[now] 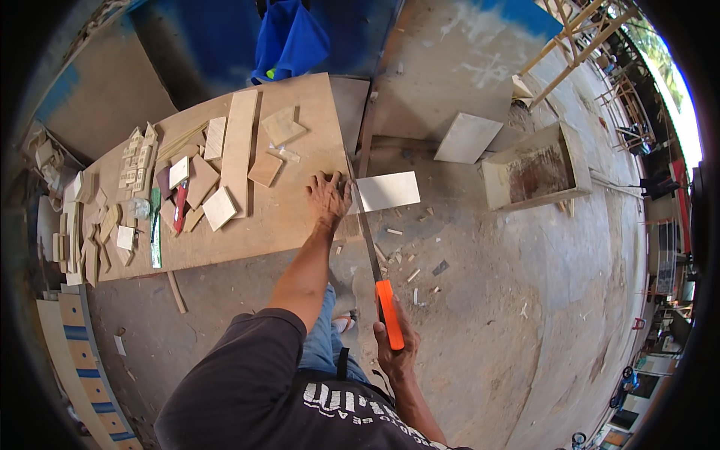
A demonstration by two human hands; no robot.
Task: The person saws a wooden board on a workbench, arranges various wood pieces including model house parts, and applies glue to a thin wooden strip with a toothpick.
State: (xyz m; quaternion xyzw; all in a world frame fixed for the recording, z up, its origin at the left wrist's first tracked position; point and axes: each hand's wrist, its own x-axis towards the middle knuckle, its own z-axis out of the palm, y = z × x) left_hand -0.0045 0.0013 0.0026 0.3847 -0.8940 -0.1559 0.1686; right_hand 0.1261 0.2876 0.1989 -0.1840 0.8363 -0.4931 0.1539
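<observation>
A handsaw (388,304) with an orange and black handle is gripped in my right hand (396,352), low and right of my body. Its thin blade runs up and away to the right edge of the wooden worktable (300,225), where it crosses a pale flat board (390,190). Part of that board juts out past the table edge in the light. My left hand (328,199) lies on the table's edge just left of the blade, fingers spread and pressing down. Whatever is directly beneath the palm is hidden.
Loose wood pieces (219,208), a long plank (240,142), a red-handled tool (180,204) and a green strip (155,232) lie on the table. Offcuts (414,274) litter the floor. An open box (536,169) and a white panel (469,138) stand farther right. A blue cloth (291,41) hangs beyond.
</observation>
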